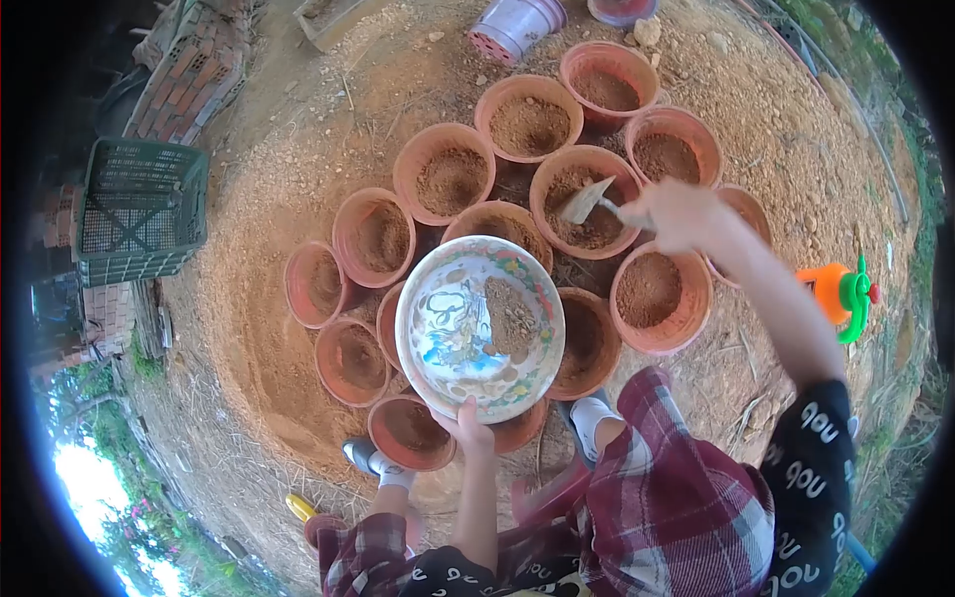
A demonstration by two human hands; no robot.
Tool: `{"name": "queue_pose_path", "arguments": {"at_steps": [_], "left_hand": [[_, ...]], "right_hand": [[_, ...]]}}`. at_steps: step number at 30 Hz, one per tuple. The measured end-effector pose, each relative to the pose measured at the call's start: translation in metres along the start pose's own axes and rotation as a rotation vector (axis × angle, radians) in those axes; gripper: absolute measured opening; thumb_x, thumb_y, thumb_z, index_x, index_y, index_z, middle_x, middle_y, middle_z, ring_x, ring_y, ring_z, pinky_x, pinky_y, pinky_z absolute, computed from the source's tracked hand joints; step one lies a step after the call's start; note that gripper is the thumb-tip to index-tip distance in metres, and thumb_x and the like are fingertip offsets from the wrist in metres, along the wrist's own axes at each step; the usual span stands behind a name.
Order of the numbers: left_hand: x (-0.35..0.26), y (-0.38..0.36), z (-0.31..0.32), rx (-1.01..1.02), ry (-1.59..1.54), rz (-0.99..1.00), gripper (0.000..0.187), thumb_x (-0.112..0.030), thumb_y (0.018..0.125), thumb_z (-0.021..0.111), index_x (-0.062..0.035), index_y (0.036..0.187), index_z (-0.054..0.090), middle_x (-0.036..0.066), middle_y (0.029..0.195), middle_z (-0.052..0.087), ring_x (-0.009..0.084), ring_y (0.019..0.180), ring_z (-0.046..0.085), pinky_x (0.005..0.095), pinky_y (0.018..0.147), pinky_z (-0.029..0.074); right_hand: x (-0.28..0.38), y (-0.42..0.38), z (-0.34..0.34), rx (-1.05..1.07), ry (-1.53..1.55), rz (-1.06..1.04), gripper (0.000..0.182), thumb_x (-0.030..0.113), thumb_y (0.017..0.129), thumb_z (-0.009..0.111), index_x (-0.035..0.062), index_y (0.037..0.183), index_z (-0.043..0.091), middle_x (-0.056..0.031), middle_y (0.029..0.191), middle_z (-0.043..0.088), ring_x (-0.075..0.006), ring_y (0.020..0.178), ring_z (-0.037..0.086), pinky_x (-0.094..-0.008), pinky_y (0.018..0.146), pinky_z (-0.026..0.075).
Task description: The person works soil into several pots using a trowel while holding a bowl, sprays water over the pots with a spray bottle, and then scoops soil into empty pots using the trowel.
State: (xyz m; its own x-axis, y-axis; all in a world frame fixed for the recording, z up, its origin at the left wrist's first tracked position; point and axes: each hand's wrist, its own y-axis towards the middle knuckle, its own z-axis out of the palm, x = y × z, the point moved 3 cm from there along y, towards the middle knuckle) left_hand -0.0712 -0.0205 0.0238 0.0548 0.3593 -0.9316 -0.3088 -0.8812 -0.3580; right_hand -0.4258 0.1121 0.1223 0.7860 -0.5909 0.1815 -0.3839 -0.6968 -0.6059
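My left hand point(468, 428) grips the near rim of a white patterned bowl point(448, 343), which has some brown soil on its right inner side. The bowl is over the middle of a group of terracotta-coloured pots. My right hand point(671, 214) is closed round the handle of a small trowel point(587, 200). The trowel's blade is inside a pot point(542, 184) that holds loose soil. Just below my right hand stands another soil-filled pot point(686, 323).
Several more soil-holding pots surround the bowl. A purple pot point(522, 25) lies tipped at the top. A green crate point(144, 209) is at left beside bricks point(194, 85). An orange and green sprayer point(831, 294) stands at right. My feet are below the bowl.
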Motion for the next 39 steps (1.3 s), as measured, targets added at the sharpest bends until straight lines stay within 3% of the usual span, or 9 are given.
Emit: {"name": "queue_pose_path", "arguments": {"at_steps": [6, 9, 13, 19, 21, 26, 28, 34, 39], "left_hand": [[0.008, 0.012, -0.003, 0.161, -0.031, 0.164, 0.077, -0.004, 0.069, 0.049, 0.0032, 0.137, 0.014, 0.019, 0.135, 0.028, 0.0274, 0.123, 0.033, 0.0366, 0.102, 0.028], [-0.004, 0.001, 0.004, 0.059, -0.053, -0.028, 0.077, -0.002, 0.068, 0.049, 0.0030, 0.137, 0.014, 0.019, 0.133, 0.030, 0.0273, 0.118, 0.037, 0.0369, 0.100, 0.030], [0.026, 0.003, -0.015, -0.031, 0.040, 0.095, 0.076, -0.002, 0.067, 0.048, 0.0032, 0.136, 0.017, 0.018, 0.129, 0.034, 0.0272, 0.113, 0.041, 0.0367, 0.098, 0.032], [0.039, 0.006, -0.021, -0.050, -0.044, -0.015, 0.074, -0.002, 0.067, 0.048, 0.0041, 0.134, 0.018, 0.017, 0.126, 0.036, 0.0266, 0.112, 0.041, 0.0361, 0.096, 0.034], [0.032, 0.006, -0.018, -0.014, -0.028, 0.002, 0.074, -0.002, 0.066, 0.048, 0.0046, 0.134, 0.018, 0.018, 0.126, 0.036, 0.0266, 0.113, 0.041, 0.0361, 0.097, 0.033], [0.025, 0.008, -0.018, 0.033, -0.028, 0.071, 0.069, -0.011, 0.072, 0.044, 0.0017, 0.135, 0.021, 0.017, 0.125, 0.039, 0.0253, 0.108, 0.045, 0.0351, 0.091, 0.039], [0.014, 0.006, -0.009, 0.059, -0.075, 0.019, 0.074, -0.004, 0.069, 0.049, 0.0045, 0.135, 0.017, 0.018, 0.132, 0.031, 0.0265, 0.117, 0.037, 0.0367, 0.100, 0.030], [0.006, 0.004, -0.002, 0.024, -0.009, 0.107, 0.077, -0.004, 0.069, 0.049, 0.0060, 0.136, 0.013, 0.019, 0.133, 0.030, 0.0276, 0.120, 0.035, 0.0364, 0.102, 0.027], [0.001, 0.005, 0.002, 0.110, 0.015, 0.165, 0.079, -0.007, 0.066, 0.049, 0.0058, 0.136, 0.015, 0.021, 0.132, 0.031, 0.0277, 0.119, 0.035, 0.0364, 0.101, 0.027]], "right_hand": [[-0.002, 0.006, -0.043, 0.100, -0.127, 0.101, 0.028, 0.001, 0.060, 0.054, 0.0168, 0.081, 0.065, -0.0114, 0.068, 0.060, -0.0311, 0.071, 0.061, -0.0437, 0.061, 0.049], [-0.001, -0.021, -0.064, 0.145, -0.183, 0.166, 0.034, 0.000, 0.059, 0.054, 0.0194, 0.084, 0.067, -0.0107, 0.068, 0.062, -0.0301, 0.071, 0.061, -0.0433, 0.061, 0.050], [-0.023, -0.008, -0.029, 0.228, -0.167, 0.134, 0.039, -0.001, 0.058, 0.054, 0.0211, 0.088, 0.068, -0.0111, 0.069, 0.062, -0.0293, 0.070, 0.062, -0.0428, 0.060, 0.050], [-0.027, -0.024, 0.038, -0.056, -0.316, -0.027, 0.052, 0.002, 0.061, 0.059, 0.0253, 0.107, 0.061, -0.0131, 0.063, 0.058, -0.0315, 0.065, 0.061, -0.0416, 0.056, 0.049], [-0.025, -0.045, 0.052, -0.179, -0.240, 0.044, 0.046, 0.005, 0.065, 0.060, 0.0182, 0.108, 0.059, -0.0123, 0.066, 0.060, -0.0296, 0.065, 0.062, -0.0392, 0.057, 0.051], [-0.028, -0.061, 0.085, -0.233, -0.107, 0.129, 0.051, 0.005, 0.073, 0.051, 0.0236, 0.120, 0.053, -0.0169, 0.062, 0.057, -0.0338, 0.061, 0.059, -0.0439, 0.058, 0.048], [-0.028, -0.062, 0.080, -0.428, 0.022, 0.086, 0.052, 0.006, 0.074, 0.052, 0.0243, 0.123, 0.051, -0.0179, 0.062, 0.056, -0.0343, 0.062, 0.058, -0.0438, 0.058, 0.046], [-0.009, -0.052, 0.027, -0.427, 0.038, 0.010, 0.049, 0.007, 0.073, 0.055, 0.0236, 0.119, 0.053, -0.0151, 0.067, 0.058, -0.0350, 0.065, 0.059, -0.0439, 0.058, 0.047], [-0.001, 0.017, 0.006, -0.181, -0.135, -0.057, 0.035, 0.007, 0.068, 0.061, 0.0145, 0.103, 0.061, -0.0105, 0.091, 0.063, -0.0280, 0.081, 0.062, -0.0412, 0.065, 0.052]]}}
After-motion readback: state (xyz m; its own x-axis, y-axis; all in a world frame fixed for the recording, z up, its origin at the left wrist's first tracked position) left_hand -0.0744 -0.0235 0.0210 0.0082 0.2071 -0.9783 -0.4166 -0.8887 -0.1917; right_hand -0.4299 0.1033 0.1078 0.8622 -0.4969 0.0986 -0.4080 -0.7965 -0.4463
